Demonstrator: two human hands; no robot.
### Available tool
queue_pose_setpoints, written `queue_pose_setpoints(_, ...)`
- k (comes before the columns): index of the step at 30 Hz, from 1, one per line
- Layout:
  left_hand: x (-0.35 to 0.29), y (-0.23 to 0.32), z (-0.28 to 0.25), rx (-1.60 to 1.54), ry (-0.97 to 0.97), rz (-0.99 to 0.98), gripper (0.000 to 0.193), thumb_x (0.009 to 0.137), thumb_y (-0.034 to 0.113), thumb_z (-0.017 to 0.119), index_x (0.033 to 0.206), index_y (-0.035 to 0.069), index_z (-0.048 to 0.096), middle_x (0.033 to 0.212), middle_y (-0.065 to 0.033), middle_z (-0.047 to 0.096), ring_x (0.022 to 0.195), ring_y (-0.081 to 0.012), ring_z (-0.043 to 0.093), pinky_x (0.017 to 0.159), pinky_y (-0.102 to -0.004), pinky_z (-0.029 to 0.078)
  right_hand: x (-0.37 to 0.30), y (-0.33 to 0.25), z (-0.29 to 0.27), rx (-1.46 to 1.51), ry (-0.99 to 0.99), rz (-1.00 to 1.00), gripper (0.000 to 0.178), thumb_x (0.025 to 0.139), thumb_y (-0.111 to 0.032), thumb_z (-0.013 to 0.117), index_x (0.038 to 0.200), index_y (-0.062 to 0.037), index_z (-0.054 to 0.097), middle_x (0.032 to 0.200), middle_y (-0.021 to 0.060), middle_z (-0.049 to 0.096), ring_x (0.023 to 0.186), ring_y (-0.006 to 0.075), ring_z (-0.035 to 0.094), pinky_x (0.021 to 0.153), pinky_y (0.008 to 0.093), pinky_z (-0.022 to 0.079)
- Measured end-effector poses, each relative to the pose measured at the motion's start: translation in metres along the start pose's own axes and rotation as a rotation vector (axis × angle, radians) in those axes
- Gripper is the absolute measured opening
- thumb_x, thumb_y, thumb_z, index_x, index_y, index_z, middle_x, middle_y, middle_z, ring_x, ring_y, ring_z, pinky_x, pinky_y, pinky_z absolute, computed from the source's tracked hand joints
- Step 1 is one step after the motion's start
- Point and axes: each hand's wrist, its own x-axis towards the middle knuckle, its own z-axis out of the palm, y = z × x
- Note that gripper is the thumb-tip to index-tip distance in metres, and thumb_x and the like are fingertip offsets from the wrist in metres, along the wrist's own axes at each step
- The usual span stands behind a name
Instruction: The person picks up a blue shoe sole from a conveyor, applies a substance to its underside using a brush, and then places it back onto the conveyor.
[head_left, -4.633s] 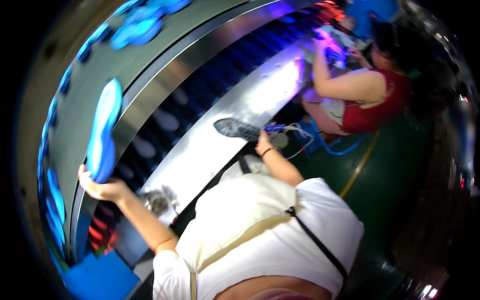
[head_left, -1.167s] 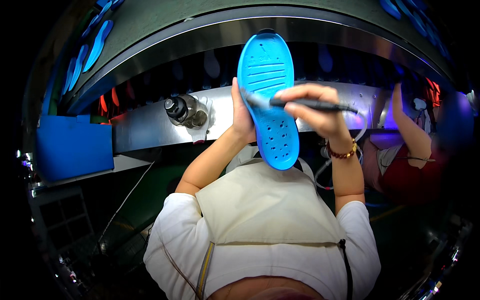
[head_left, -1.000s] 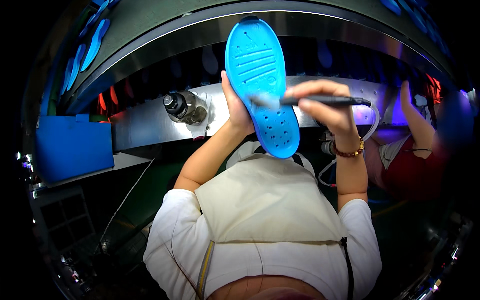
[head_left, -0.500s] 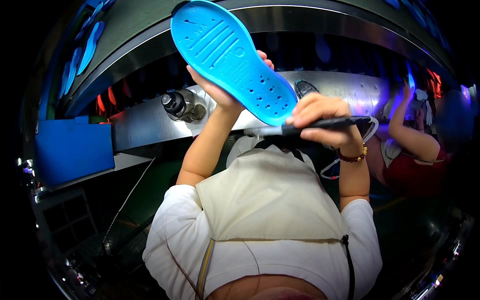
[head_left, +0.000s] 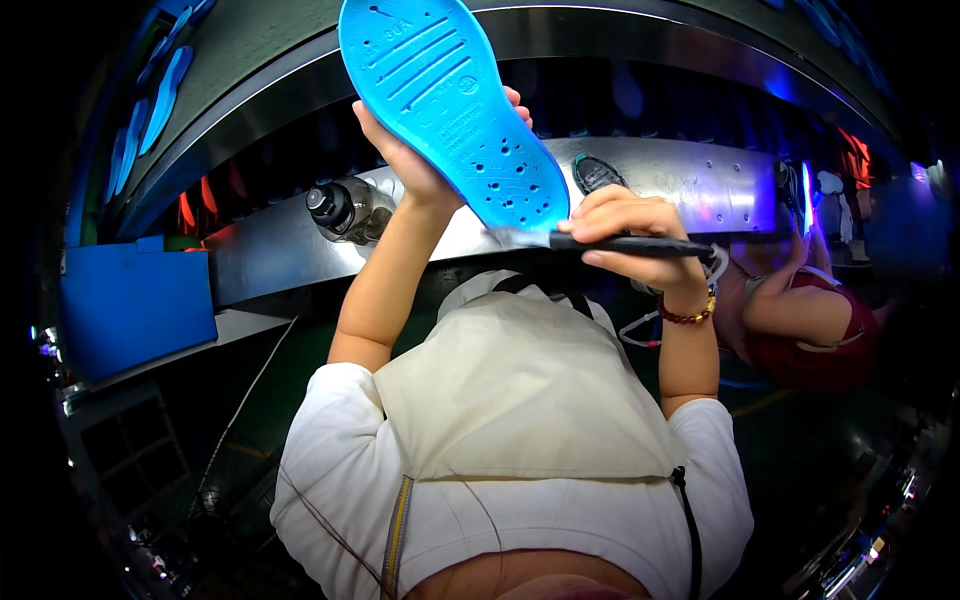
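My left hand [head_left: 420, 172] grips a blue shoe sole [head_left: 455, 115] from behind and holds it up in front of me. Lines are moulded into its upper half, and small holes dot its lower half. My right hand [head_left: 640, 235] closes round a slim black-handled tool [head_left: 635, 245] with a pale, motion-blurred tip. A whitish tube or cord runs from the tool's rear end. The tip lies along the lower edge of the sole; whether it touches cannot be made out. My right fingertips are beside that same end.
A black-capped bottle [head_left: 345, 210] and a dark shoe [head_left: 597, 172] are on the metal bench [head_left: 680, 180]. Blue soles [head_left: 168, 98] lie on the dark belt at far left, above a blue box [head_left: 135, 310]. A co-worker in red [head_left: 810, 325] is at the right.
The tool has moved up to the sole's lower edge. The view has shifted slightly, and the sole appears a little higher and further left. The co-worker's arms have changed position.
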Motion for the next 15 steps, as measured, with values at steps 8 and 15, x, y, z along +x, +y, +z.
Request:
queue_pose_setpoints(8,-0.011,-0.02,0.038,0.059,0.116,-0.118,0.099,0.068,0.078,0.027,0.129,0.0,0.026,0.12,-0.0234,0.042,0.104,-0.0349,0.049,0.086,-0.0457,0.043,-0.001,0.014,0.024,0.796,0.506,0.26,0.021,0.074,0.002,0.057,0.094,0.0061,0.055,0.096,0.0201,0.059,0.091,0.0239,0.058,0.084,0.0329,0.045)
queue_pose_setpoints(15,-0.016,-0.002,0.004,-0.014,0.03,-0.471,0.053,0.082,0.034,0.045,0.121,-0.002,0.038,0.111,-0.0188,0.052,0.097,-0.0252,0.056,0.083,-0.0347,0.046,0.003,-0.016,-0.008,0.063,-0.103,0.073,0.022,0.069,0.003,0.064,0.091,0.0016,0.062,0.089,0.0139,0.063,0.069,0.0134,0.06,0.062,0.0229,0.048)
